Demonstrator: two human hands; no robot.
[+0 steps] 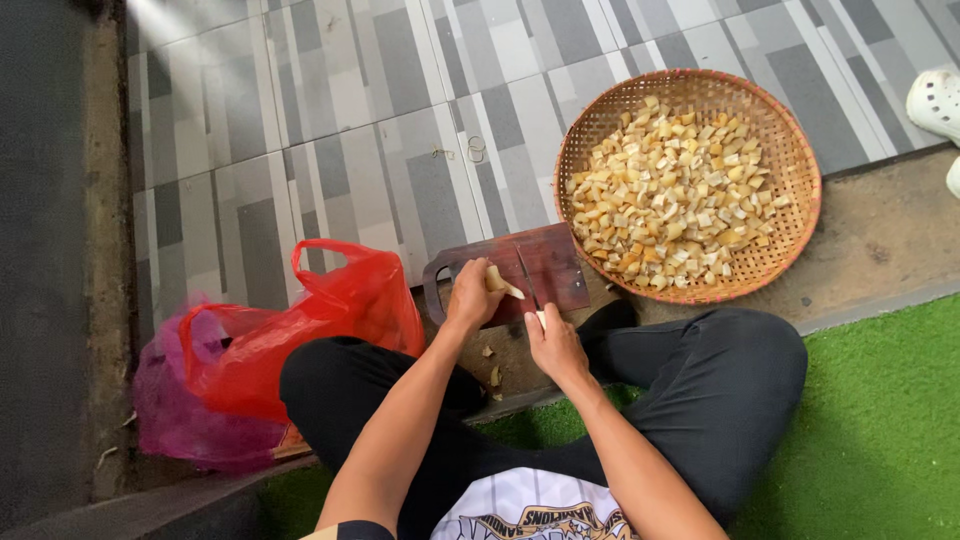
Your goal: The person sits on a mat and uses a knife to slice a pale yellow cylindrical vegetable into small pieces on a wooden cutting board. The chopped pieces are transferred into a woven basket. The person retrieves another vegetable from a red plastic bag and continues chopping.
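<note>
Head view, looking down on a seated person's two bare hands at work over a dark reddish-brown wooden cutting board with a handle cut-out (pixel 545 262), which serves as the landmark here. Left hand (pixel 472 295): fingers closed around a pale yellow stick-shaped piece of peeled produce (pixel 503 284), pinning it down on the near left part of the board. Right hand (pixel 553 343): clamped on the handle of a thin dark-bladed knife (pixel 526 279), whose blade stands edge-down just right of the pale piece, at or very close to its free end; actual contact cannot be resolved. Judged step: cross-cutting the stick into small chunks, with a cut about to be made or in progress. Judged requirement for the next move: a straight downward press of the blade, fingertips of the holding hand kept back from the edge, then the stick fed forward. Right of and beyond the board lies a round shallow woven bamboo basket (pixel 800 170), touching or nearly touching the board's far right corner and holding a heap of pale yellow cut cubes (pixel 670 195). Left of the board sits a crumpled red plastic bag (pixel 350 300), with a magenta plastic bag (pixel 175 415) farther left. A few pale scraps (pixel 492 374) lie on the ground near the board's front edge.
</note>
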